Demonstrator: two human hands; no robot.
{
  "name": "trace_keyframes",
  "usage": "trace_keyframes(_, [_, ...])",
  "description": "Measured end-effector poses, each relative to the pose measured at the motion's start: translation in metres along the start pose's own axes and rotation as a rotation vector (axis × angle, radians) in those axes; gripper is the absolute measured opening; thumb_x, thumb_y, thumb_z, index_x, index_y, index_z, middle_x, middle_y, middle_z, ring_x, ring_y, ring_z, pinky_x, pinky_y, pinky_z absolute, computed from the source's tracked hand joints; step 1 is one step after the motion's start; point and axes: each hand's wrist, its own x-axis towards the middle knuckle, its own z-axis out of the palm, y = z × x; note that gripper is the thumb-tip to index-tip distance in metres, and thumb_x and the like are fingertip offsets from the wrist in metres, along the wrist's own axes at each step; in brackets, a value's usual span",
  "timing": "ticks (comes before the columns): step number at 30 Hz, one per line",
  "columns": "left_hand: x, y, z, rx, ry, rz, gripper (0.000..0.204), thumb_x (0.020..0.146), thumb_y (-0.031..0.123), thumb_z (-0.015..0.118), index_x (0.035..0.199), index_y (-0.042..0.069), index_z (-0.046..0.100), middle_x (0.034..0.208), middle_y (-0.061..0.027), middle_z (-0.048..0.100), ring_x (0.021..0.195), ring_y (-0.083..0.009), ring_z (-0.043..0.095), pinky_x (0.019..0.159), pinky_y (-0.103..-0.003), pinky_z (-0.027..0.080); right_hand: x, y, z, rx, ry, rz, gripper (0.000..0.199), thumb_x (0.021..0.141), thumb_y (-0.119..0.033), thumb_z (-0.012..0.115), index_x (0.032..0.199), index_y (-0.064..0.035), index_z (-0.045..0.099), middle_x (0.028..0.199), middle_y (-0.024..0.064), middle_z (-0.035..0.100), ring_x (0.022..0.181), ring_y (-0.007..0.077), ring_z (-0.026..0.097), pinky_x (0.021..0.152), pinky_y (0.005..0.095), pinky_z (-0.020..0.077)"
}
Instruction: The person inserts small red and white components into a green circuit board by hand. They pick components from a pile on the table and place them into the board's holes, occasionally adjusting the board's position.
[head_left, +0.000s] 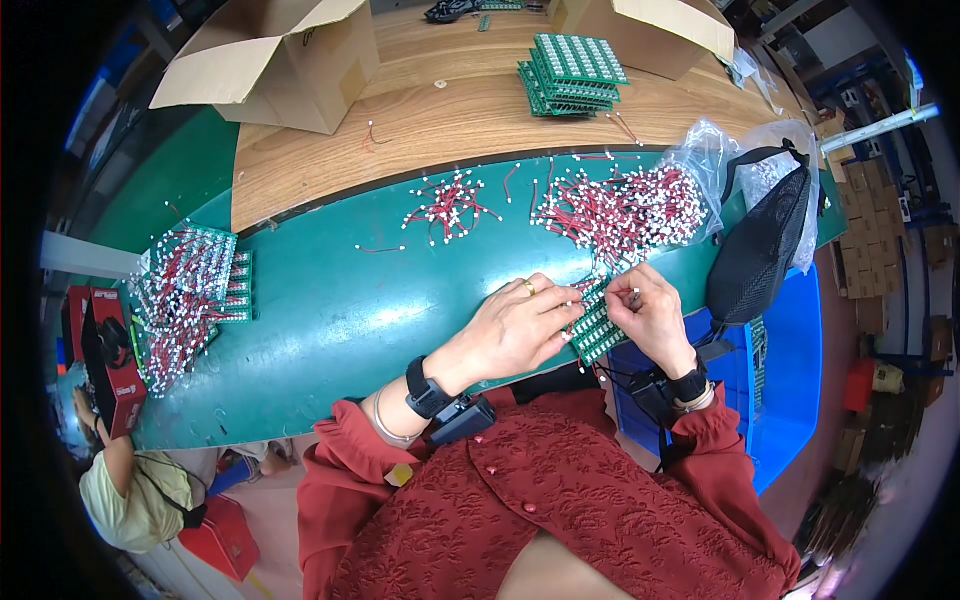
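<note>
A green circuit board panel (597, 337), with rows of white connectors, is at the table's front edge between my hands. My left hand (520, 325) is closed at the panel's left edge, its fingertips on the board and a ring on one finger. Over the panel's right side, my right hand (648, 312) is pinched shut on a short red cable with a white plug; the fingers hide most of it. Just beyond my hands is a large heap of red cables with white plugs (625, 212). A smaller cable pile (450, 205) lies farther left.
Wired boards (190, 290) are heaped at the far left. A stack of green panels (578, 72) stands at the back near an open carton (280, 75). At right are a black mesh bag (762, 245), a plastic bag (705, 165) and a blue bin (795, 390). Another person (140, 495) sits lower left.
</note>
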Motion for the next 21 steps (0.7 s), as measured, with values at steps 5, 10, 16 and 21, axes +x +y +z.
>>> trace_keyframes(5, [0.0,-0.001,0.001,-0.005,0.003,0.0,0.034,0.074,0.01,0.07,0.107,0.006,0.064,0.115,-0.0055,0.06,0.099,-0.0236,0.055,0.086,-0.035,0.048,0.001,-0.001,-0.001,-0.003,-0.014,-0.035,0.01,0.072,0.001,0.067,0.078,-0.0032,0.061,0.074,0.0052,0.056,0.058,0.0166,0.059,0.054,0.0293,0.0476])
trace_keyframes(10, [-0.001,-0.001,0.0,-0.006,-0.002,-0.005,0.035,0.074,0.01,0.07,0.108,0.006,0.064,0.115,-0.0053,0.06,0.099,-0.0237,0.055,0.086,-0.035,0.048,0.004,-0.004,-0.004,-0.029,-0.046,-0.06,0.01,0.073,0.0,0.067,0.077,-0.0034,0.06,0.073,0.0061,0.055,0.058,0.0194,0.061,0.054,0.0315,0.0488])
trace_keyframes(16, [0.0,-0.001,0.002,-0.011,0.008,0.003,0.03,0.073,0.01,0.068,0.102,0.004,0.064,0.112,-0.0076,0.06,0.101,-0.0259,0.055,0.085,-0.037,0.048,0.009,-0.011,-0.005,-0.291,-0.117,-0.174,0.006,0.075,-0.002,0.063,0.077,-0.0027,0.057,0.077,0.0105,0.054,0.06,0.03,0.061,0.056,0.0407,0.0498])
trace_keyframes(21, [-0.001,0.001,-0.001,-0.004,-0.04,-0.011,0.034,0.074,0.01,0.069,0.107,0.006,0.064,0.115,-0.0067,0.059,0.101,-0.0243,0.054,0.088,-0.036,0.048,0.007,-0.021,-0.002,-0.49,-0.211,-0.214,0.008,0.075,0.002,0.057,0.082,-0.0013,0.053,0.08,0.013,0.051,0.062,0.0321,0.059,0.055,0.0402,0.0491])
